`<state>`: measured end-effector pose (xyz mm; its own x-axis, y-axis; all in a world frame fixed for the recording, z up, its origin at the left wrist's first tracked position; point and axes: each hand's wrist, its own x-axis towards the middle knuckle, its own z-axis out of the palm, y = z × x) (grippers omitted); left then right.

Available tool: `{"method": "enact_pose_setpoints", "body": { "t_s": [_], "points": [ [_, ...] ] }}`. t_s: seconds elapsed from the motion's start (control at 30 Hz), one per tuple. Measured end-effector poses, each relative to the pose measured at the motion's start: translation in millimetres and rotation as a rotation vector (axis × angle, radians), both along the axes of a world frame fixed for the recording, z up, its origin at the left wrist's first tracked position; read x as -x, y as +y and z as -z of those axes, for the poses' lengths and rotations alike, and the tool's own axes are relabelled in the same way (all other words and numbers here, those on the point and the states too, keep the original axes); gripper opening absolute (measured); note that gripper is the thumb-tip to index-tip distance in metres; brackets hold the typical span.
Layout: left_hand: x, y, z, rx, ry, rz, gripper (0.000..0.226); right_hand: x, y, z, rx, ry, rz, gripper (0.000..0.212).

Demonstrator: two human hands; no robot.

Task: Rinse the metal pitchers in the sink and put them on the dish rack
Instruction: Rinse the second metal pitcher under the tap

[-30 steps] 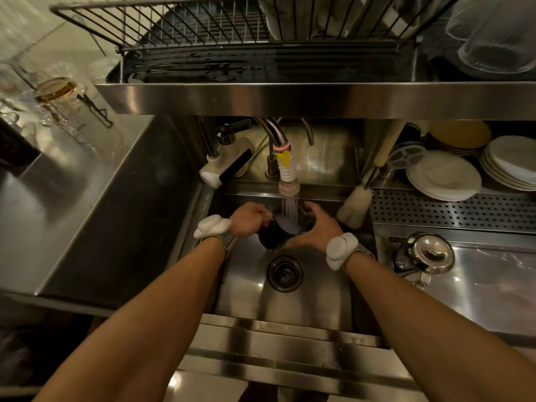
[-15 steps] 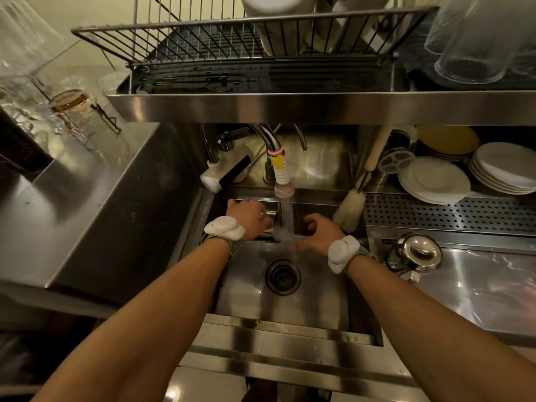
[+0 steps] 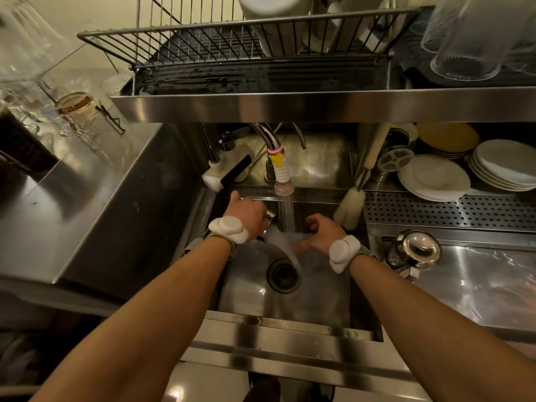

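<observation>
Gripping the metal pitcher (image 3: pixel 269 215) from above, the left hand (image 3: pixel 246 213) has its fingers curled round it at the back left of the sink (image 3: pixel 319 291), just left of the water stream (image 3: pixel 285 213). Only a bright sliver of metal shows past the knuckles, so which way the pitcher's mouth points and how its long axis lies cannot be told. The right hand (image 3: pixel 319 235) holds nothing. Its fingers are spread and relaxed, blurred, low in the splash just right of the stream.

A second ago both hands cupped the pitcher directly under the stream, its dark mouth facing up. Now the right hand is off it and the pitcher sits to the left, out of the water.

Water falls from the tap (image 3: pixel 282 172) and foams toward the drain (image 3: pixel 282 274). A brush (image 3: pixel 349 206) leans at the sink's back right corner. A lidded metal pot (image 3: pixel 417 249) stands on the counter to the right, with plates (image 3: pixel 433 177) stacked behind it. The dish rack (image 3: pixel 188 44) sits on the shelf above the tap.
</observation>
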<state>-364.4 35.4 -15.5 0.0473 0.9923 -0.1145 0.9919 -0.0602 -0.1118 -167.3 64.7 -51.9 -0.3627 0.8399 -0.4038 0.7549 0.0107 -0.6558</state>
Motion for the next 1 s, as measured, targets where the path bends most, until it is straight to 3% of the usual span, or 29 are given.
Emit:
{"method": "enact_pose_setpoints", "body": {
  "t_s": [0.23, 0.37, 0.43, 0.57, 0.77, 0.87, 1.0],
  "points": [
    [-4.4, -3.0, -8.0, -0.012, 0.086, 0.027, 0.027, 3.4, 0.0, 1.1, -0.006, -0.005, -0.003, 0.091],
    [-4.2, -1.4, -8.9, 0.0, 0.008, -0.009, 0.026, 4.2, 0.7, 0.9, 0.0, 0.013, -0.001, 0.091],
    [-2.6, 0.3, -9.6, 0.058, -0.159, -0.117, 0.03, 3.2, 2.1, 2.2, 0.002, 0.027, -0.006, 0.09],
    [4.5, -0.4, -1.6, 0.179, -0.722, -0.451, 0.028, 3.8, 1.2, 5.4, 0.015, 0.054, 0.014, 0.097],
    [3.8, -2.8, 16.3, 0.222, -1.207, -0.609, 0.02, 17.1, 0.4, 14.3, 0.046, 0.202, 0.04, 0.122],
    [6.9, -0.3, 18.5, 0.286, -1.35, -0.666, 0.023, 28.2, 3.3, 15.7, 0.039, 0.324, 0.145, 0.114],
    [11.6, -0.6, 23.7, 0.297, -1.295, -0.664, 0.021, 37.9, 0.4, 22.0, 0.025, 0.344, 0.179, 0.096]
  ]
}}
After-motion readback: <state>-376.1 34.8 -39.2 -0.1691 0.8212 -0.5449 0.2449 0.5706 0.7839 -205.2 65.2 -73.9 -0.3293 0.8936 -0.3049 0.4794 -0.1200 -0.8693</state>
